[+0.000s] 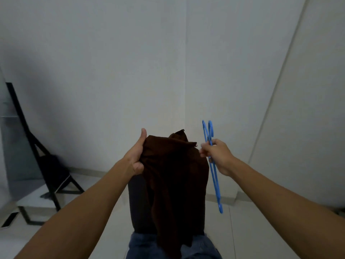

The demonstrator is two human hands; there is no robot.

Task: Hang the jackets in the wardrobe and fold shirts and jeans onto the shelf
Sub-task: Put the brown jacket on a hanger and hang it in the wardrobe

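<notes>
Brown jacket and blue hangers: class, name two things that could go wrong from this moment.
The right hand grips what look like two blue hangers together, so one might slip free. The left hand holds the brown jacket by one bunched edge only, so it could sag or twist during threading.

The jacket [173, 174] hangs in the middle, held up before a wall corner [184, 71]. The left hand [135, 157] grips its left edge. The right hand [217, 156] is just right of the jacket, holding hangers [212, 165]. A stand [46, 165] sits far left of the jacket on the floor [104, 212].
</notes>
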